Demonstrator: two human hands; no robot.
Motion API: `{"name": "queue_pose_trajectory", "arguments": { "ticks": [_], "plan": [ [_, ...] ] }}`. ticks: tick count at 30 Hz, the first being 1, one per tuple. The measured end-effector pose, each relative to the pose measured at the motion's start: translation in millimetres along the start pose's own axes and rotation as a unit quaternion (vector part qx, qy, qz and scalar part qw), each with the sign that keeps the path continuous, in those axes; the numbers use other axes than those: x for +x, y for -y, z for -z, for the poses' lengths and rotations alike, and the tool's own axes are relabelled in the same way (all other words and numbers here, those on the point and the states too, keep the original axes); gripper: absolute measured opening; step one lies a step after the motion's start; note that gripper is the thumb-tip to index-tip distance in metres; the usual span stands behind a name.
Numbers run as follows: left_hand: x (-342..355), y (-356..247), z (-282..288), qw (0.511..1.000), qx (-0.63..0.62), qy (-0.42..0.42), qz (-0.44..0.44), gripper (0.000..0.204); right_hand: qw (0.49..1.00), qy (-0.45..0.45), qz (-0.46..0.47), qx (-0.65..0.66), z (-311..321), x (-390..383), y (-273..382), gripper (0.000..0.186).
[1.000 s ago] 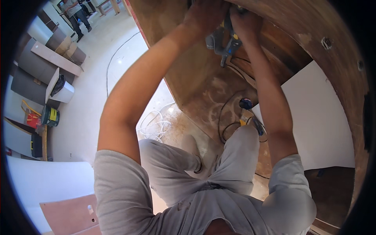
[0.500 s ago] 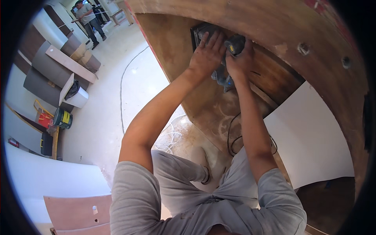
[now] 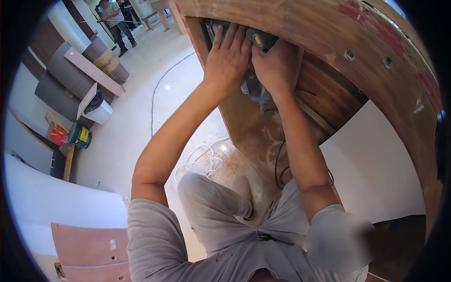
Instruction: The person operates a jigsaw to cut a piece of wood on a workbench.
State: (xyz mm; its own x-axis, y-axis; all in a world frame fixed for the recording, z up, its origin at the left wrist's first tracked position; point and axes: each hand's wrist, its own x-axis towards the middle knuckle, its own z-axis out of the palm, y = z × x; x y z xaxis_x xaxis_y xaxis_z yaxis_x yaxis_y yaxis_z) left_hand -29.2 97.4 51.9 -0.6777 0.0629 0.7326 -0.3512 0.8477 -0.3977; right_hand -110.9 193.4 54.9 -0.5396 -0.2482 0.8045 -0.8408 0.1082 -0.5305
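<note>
Both my arms reach up into a wooden cabinet frame [image 3: 300,28]. My right hand [image 3: 275,68] grips a power tool [image 3: 260,40] with a dark body and a yellow spot, held against the underside of the curved wooden board. My left hand [image 3: 228,58] lies flat beside it, fingers spread, pressing on the tool's dark front part and the wood. The tool's lower grey part [image 3: 253,91] shows between my wrists. A black cord [image 3: 279,162] hangs down from it along my right forearm.
A white cable [image 3: 202,162] lies coiled on the dusty floor by my knee. A white panel [image 3: 371,174] stands at the right. Boards and a bucket [image 3: 80,136] lie at the left wall. A person [image 3: 115,16] stands far off at the top left.
My head has tilted and the view has shifted, so both hands and the tool now sit lower and larger in the picture. My left hand has opened flat over the tool's front.
</note>
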Motion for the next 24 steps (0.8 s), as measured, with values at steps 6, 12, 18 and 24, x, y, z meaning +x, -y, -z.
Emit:
{"name": "queue_pose_trajectory", "arguments": {
  "ticks": [6, 12, 18, 24],
  "plan": [
    [-30, -1, 0, 1.0, -0.021, -0.021, 0.005, 0.056, 0.998, 0.019, 0.006, 0.061, 2, -29, 7, 0.067],
    [-23, 11, 16, 0.999, -0.017, -0.02, -0.026, 0.06, 0.997, 0.012, -0.002, 0.076, 2, -26, 15, 0.067],
    [-8, 17, 18, 0.999, -0.015, -0.037, -0.015, 0.056, 0.993, -0.06, 0.084, 0.063, -3, -6, 19, 0.049],
    [-10, 13, 20, 0.999, -0.029, -0.038, -0.019, 0.052, 0.994, -0.047, 0.082, 0.051, 3, -10, 15, 0.056]
  ]
}}
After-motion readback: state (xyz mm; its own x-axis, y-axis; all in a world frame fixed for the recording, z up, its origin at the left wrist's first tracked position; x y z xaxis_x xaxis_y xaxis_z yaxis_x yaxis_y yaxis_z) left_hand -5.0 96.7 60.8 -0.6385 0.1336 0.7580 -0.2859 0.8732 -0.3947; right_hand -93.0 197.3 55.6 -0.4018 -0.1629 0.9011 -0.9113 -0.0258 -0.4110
